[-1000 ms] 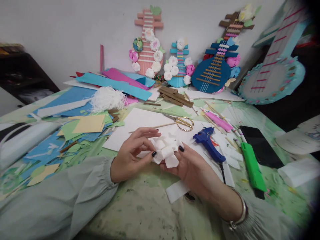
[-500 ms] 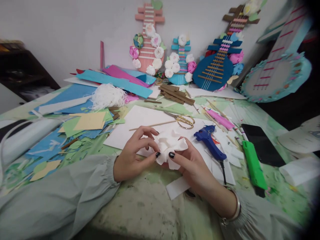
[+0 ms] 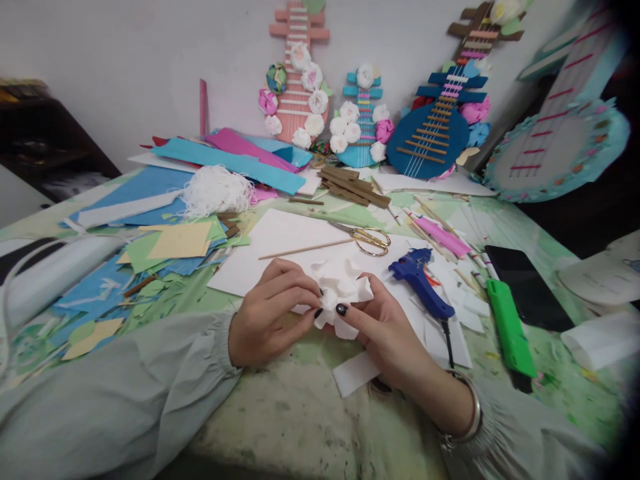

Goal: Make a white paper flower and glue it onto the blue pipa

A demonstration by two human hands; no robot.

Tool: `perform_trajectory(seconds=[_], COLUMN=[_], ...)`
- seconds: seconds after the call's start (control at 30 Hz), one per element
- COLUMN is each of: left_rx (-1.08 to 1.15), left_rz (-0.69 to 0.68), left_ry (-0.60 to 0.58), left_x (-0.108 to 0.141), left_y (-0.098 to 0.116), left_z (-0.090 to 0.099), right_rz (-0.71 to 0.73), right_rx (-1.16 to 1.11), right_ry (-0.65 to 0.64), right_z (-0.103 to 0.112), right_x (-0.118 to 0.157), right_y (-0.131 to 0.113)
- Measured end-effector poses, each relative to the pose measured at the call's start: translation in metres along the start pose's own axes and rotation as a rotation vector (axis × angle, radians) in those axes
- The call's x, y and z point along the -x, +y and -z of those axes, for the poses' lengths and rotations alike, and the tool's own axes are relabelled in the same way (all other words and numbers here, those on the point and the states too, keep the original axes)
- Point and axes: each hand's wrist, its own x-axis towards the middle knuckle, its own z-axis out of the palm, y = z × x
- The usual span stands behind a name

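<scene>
A white paper flower [image 3: 345, 290] with ruffled petals is held between my two hands, above the near edge of a white sheet [image 3: 280, 233]. My right hand [image 3: 387, 323] grips it from the right, thumb on a front petal and the other fingers mostly hidden behind. On its left side, my left hand [image 3: 277, 313] pinches a petal edge between thumb and fingertips. Gold-handled scissors [image 3: 371, 241] and a thin wooden stick [image 3: 305, 249] lie on the sheet beyond the flower. To the right rests a blue hot glue gun [image 3: 423, 283]. A white paper strip [image 3: 355, 373] lies under my right wrist.
Paper scraps [image 3: 175, 241] and a tangle of white string [image 3: 219, 192] lie left. Brown strips [image 3: 353, 185] lie at the back, before decorated paper lutes [image 3: 430, 140] against the wall. Right are a green utility knife [image 3: 510, 327], a black phone [image 3: 527, 287] and white scraps [image 3: 463, 293].
My left fingers have drawn closer together on the flower's left petals. My right hand keeps its hold, and the flower has barely shifted.
</scene>
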Motion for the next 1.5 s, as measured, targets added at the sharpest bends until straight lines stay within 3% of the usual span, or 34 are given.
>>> perform_trajectory(seconds=[0.37, 0.9, 1.5], left_rx=[0.053, 0.064, -0.026], left_rz=[0.037, 0.115, 0.105], left_ry=[0.025, -0.056, 0.005], left_x=[-0.0017, 0.0058, 0.0062], left_y=[-0.0001, -0.0012, -0.005], left_z=[-0.0049, -0.0041, -0.0076], right_rz=[0.039, 0.074, 0.089], right_rx=[0.047, 0.076, 0.051], right_ry=[0.032, 0.082, 0.089], right_z=[-0.0026, 0.0023, 0.0004], right_x=[0.0012, 0.002, 0.003], right_y=[0.0024, 0.0042, 0.0034])
